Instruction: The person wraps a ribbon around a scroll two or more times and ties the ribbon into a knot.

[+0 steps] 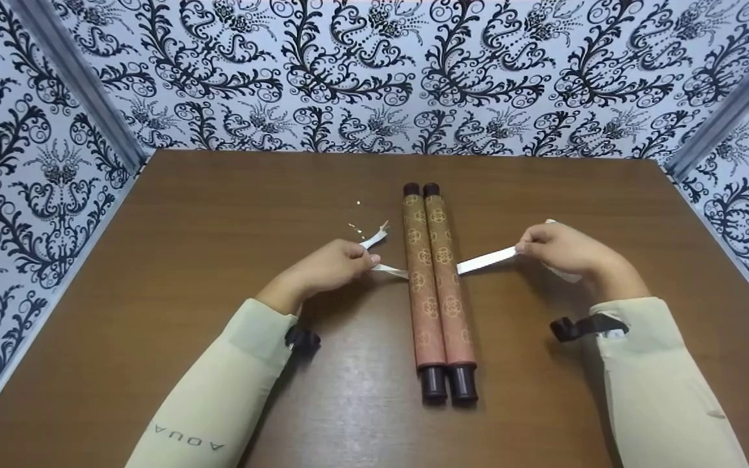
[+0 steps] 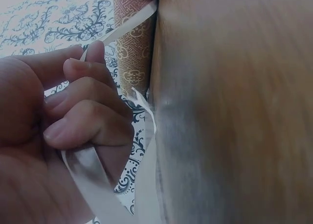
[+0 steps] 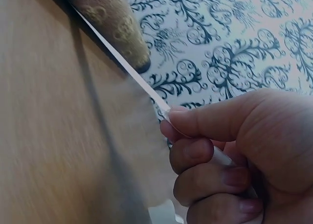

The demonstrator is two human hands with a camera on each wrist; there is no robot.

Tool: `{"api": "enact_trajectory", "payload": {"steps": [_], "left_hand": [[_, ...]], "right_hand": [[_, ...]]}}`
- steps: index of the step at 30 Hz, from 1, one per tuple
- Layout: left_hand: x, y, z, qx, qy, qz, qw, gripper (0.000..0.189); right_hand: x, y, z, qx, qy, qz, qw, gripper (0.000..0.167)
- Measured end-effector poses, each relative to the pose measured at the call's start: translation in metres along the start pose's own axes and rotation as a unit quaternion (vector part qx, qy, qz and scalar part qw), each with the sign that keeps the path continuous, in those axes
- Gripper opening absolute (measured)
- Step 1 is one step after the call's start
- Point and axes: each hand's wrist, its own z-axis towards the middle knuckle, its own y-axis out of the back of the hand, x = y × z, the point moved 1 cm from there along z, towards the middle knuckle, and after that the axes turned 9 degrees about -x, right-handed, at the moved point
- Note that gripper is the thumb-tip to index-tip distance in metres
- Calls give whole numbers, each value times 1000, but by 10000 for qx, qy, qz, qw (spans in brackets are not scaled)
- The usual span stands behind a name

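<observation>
A rolled scroll lies on the table as two rolls side by side, covered in red-gold patterned cloth with dark end knobs. A white ribbon comes out from both sides of it, low at the tabletop. To the scroll's left, my left hand pinches the ribbon between thumb and finger. Its loose tail passes through the curled fingers and hangs down, with a frayed tip. My right hand pinches the other side, and that stretch runs straight to the scroll. What lies beneath the rolls is hidden.
Small pale scraps lie on the brown table beyond my left hand. Black-and-white patterned panels stand along the back and both sides. Dark straps with a small device sit at both wrists.
</observation>
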Motion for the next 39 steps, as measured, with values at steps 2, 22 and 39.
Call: {"api": "enact_trajectory", "payload": {"steps": [2, 22, 39], "left_hand": [[0, 0, 0, -8, 27, -13, 10000, 35], [-3, -2, 0, 120, 200, -474, 9986, 39], [-39, 8, -6, 445, 219, -1883, 9809, 21]], "right_hand": [[-5, 3, -1, -29, -100, 8, 9999, 22], [-24, 20, -9, 401, -751, 339, 9958, 29], [-5, -10, 0, 848, -383, -49, 9957, 35]]}}
